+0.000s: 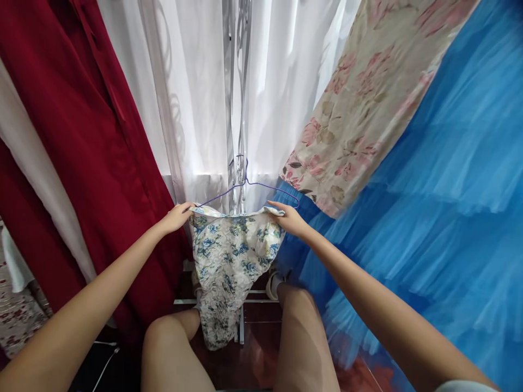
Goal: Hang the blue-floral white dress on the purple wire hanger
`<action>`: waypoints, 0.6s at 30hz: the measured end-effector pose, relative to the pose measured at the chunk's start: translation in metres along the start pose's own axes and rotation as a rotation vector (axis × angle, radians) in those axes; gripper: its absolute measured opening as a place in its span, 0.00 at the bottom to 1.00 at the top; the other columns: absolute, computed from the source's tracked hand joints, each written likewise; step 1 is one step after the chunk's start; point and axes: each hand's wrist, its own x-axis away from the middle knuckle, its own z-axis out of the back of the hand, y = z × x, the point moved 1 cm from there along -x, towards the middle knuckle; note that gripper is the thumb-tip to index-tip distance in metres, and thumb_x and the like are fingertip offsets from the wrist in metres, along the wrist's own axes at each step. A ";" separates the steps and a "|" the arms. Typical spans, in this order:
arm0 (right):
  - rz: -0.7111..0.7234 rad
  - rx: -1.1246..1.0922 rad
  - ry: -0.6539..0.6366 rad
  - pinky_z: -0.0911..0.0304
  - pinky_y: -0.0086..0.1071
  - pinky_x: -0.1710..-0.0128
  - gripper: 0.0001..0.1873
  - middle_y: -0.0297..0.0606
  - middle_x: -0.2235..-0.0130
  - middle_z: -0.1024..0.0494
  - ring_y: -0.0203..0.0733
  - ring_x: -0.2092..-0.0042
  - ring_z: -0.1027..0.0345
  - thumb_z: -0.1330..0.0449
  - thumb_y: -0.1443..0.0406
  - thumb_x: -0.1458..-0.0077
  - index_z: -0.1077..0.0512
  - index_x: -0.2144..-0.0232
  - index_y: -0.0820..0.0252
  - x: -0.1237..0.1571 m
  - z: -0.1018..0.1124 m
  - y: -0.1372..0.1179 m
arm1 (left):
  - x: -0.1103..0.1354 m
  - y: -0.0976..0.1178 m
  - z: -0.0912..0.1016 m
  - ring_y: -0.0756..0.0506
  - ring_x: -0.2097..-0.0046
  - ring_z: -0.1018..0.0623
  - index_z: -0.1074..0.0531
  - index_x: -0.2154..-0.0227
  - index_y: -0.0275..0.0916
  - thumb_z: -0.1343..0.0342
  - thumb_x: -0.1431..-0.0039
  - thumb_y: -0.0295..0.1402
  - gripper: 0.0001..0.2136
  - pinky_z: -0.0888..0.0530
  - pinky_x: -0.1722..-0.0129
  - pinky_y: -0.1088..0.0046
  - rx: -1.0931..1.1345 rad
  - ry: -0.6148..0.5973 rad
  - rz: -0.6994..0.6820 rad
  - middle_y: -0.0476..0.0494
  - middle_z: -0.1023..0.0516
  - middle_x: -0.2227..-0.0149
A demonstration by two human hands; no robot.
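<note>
A white garment with blue flowers [235, 256] hangs down between my knees, its top edge stretched sideways by both hands. My left hand [178, 216] pinches that edge at its left corner. At the right corner my right hand [289, 216] grips the same edge, thumb and fingers closed on the cloth. Just behind the edge is a thin purple wire hanger [265, 185], its hook upright by a metal stand. The hanger's left arm ends near my left hand and its right arm passes above my right hand. Whether the garment is fastened to the hanger I cannot tell.
Dark red cloth [110, 141] hangs on the left. White curtains [196, 92] fill the back, with a metal pole [235, 65] before them. A pink-flowered cloth [351, 103] and a layered blue tulle skirt [441, 201] hang on the right. Dark floor [261, 354] shows below.
</note>
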 end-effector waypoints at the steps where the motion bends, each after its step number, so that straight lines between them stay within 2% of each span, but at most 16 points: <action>1: -0.017 0.001 -0.004 0.36 0.36 0.58 0.13 0.39 0.66 0.20 0.48 0.60 0.29 0.38 0.61 0.53 0.22 0.64 0.60 -0.005 0.000 0.006 | -0.002 0.007 -0.003 0.41 0.61 0.26 0.24 0.70 0.40 0.43 0.49 0.36 0.07 0.31 0.58 0.69 0.056 -0.014 -0.010 0.45 0.22 0.67; 4: -0.049 -0.017 -0.069 0.39 0.32 0.70 0.13 0.33 0.79 0.28 0.41 0.73 0.35 0.39 0.57 0.51 0.24 0.74 0.62 -0.006 -0.003 0.021 | -0.010 0.026 -0.013 0.44 0.65 0.26 0.25 0.71 0.38 0.43 0.48 0.39 0.10 0.29 0.63 0.72 0.197 -0.068 -0.016 0.46 0.24 0.72; 6: -0.055 -0.040 -0.097 0.41 0.30 0.73 0.15 0.31 0.81 0.31 0.37 0.76 0.38 0.39 0.55 0.50 0.25 0.77 0.62 0.001 -0.005 0.025 | -0.016 0.035 -0.016 0.44 0.67 0.26 0.25 0.70 0.37 0.42 0.48 0.40 0.10 0.28 0.66 0.72 0.266 -0.093 -0.005 0.47 0.25 0.73; 8: -0.056 -0.062 -0.099 0.40 0.30 0.72 0.16 0.32 0.79 0.29 0.38 0.74 0.37 0.38 0.54 0.51 0.25 0.76 0.62 0.011 -0.003 0.026 | -0.022 0.041 -0.015 0.44 0.69 0.25 0.24 0.68 0.36 0.41 0.49 0.39 0.11 0.28 0.67 0.72 0.351 -0.172 0.029 0.46 0.24 0.73; 10: -0.054 -0.077 -0.048 0.37 0.31 0.68 0.17 0.35 0.71 0.24 0.41 0.69 0.32 0.38 0.53 0.50 0.23 0.68 0.62 0.020 0.005 0.026 | -0.025 0.043 -0.015 0.44 0.69 0.24 0.23 0.67 0.34 0.38 0.50 0.37 0.11 0.27 0.68 0.71 0.496 -0.350 0.110 0.43 0.22 0.71; 12: -0.039 -0.088 0.136 0.34 0.34 0.62 0.23 0.39 0.60 0.21 0.44 0.64 0.30 0.40 0.54 0.49 0.26 0.53 0.60 0.023 0.017 0.027 | -0.024 0.042 -0.017 0.42 0.67 0.22 0.22 0.63 0.32 0.37 0.52 0.35 0.13 0.25 0.67 0.69 0.675 -0.508 0.214 0.38 0.20 0.66; 13: -0.035 -0.084 0.250 0.34 0.36 0.59 0.28 0.41 0.55 0.22 0.45 0.61 0.29 0.39 0.55 0.48 0.30 0.47 0.59 0.023 0.024 0.028 | -0.023 0.041 -0.019 0.41 0.66 0.21 0.22 0.62 0.31 0.36 0.52 0.33 0.14 0.24 0.67 0.68 0.752 -0.536 0.260 0.36 0.20 0.64; 15: -0.062 -0.063 0.373 0.35 0.39 0.52 0.35 0.45 0.47 0.26 0.47 0.55 0.30 0.38 0.56 0.50 0.36 0.41 0.58 0.016 0.036 0.031 | -0.019 0.041 -0.023 0.39 0.65 0.20 0.22 0.60 0.30 0.37 0.51 0.31 0.15 0.23 0.65 0.65 0.836 -0.459 0.312 0.33 0.19 0.62; 16: -0.092 -0.051 0.357 0.36 0.40 0.50 0.36 0.45 0.46 0.26 0.48 0.53 0.30 0.37 0.57 0.51 0.35 0.41 0.59 0.010 0.041 0.033 | -0.017 0.040 -0.025 0.38 0.65 0.19 0.22 0.60 0.30 0.37 0.51 0.30 0.14 0.22 0.64 0.63 0.849 -0.396 0.327 0.33 0.19 0.63; 18: -0.159 -0.038 0.209 0.36 0.41 0.49 0.29 0.43 0.52 0.23 0.49 0.52 0.30 0.35 0.57 0.53 0.27 0.49 0.61 -0.002 0.049 0.033 | -0.015 0.040 -0.028 0.36 0.65 0.19 0.21 0.63 0.30 0.37 0.52 0.29 0.12 0.22 0.63 0.59 0.829 -0.262 0.327 0.33 0.19 0.66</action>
